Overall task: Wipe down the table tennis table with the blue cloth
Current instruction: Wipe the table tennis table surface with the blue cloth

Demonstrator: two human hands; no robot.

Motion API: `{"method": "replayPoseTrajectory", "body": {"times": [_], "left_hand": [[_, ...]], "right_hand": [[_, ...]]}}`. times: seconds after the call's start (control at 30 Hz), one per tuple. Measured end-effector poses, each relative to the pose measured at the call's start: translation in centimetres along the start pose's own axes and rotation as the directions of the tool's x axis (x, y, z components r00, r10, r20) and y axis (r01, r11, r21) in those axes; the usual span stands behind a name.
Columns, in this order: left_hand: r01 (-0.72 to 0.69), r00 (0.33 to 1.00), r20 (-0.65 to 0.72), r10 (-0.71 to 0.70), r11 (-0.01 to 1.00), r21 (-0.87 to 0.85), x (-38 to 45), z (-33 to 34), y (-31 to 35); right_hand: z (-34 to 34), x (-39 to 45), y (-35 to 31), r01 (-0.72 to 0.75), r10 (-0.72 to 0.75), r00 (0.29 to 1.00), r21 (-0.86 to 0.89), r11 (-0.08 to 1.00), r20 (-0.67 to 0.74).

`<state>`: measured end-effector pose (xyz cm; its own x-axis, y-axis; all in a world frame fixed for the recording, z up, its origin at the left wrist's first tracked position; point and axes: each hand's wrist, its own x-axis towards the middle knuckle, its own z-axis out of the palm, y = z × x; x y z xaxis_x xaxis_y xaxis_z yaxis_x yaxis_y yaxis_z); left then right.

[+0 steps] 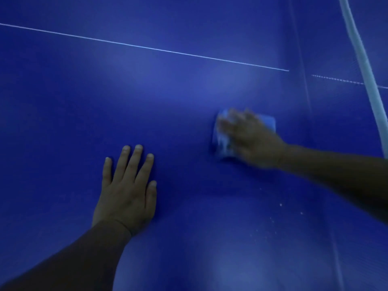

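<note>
Left hand [128, 185] lies flat, fingers spread, on the table tennis table [63, 101]; right hand [249, 137], blurred, presses the blue cloth [223, 143] flat.

Blue table [168, 91] bears cloth [222, 141] and white specks [281, 204].

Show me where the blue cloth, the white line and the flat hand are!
blue cloth [223, 144]: head view, its pale left part.
white line [147, 47]: head view, mid-stripe.
left hand [126, 194]: head view, back of hand.
</note>
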<state>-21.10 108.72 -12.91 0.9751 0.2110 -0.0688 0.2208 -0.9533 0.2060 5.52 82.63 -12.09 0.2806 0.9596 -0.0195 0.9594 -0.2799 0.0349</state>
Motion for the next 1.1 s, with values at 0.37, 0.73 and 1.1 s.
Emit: {"method": "replayPoseTrajectory", "body": {"times": [0.37, 0.73, 1.1], "left_hand": [[0.025, 0.999, 0.034, -0.023, 0.999, -0.041, 0.0, 0.0, 0.2], [-0.101, 0.992, 0.061, 0.112, 0.982, -0.157, -6.2, -1.1, -1.7], [-0.050, 0.997, 0.062, 0.053, 0.998, -0.046, -24.5, 1.0, -3.2]], "right_hand": [[-0.9, -14.3, -20.6, -0.110, 0.097, 0.991, 0.156, 0.982, 0.087], [-0.1, -9.5, -19.5, -0.624, 0.632, 0.774, 0.126, 0.771, -0.034], [-1.5, -7.3, -19.5, -0.654, 0.656, 0.754, 0.160, 0.740, 0.046]]}}
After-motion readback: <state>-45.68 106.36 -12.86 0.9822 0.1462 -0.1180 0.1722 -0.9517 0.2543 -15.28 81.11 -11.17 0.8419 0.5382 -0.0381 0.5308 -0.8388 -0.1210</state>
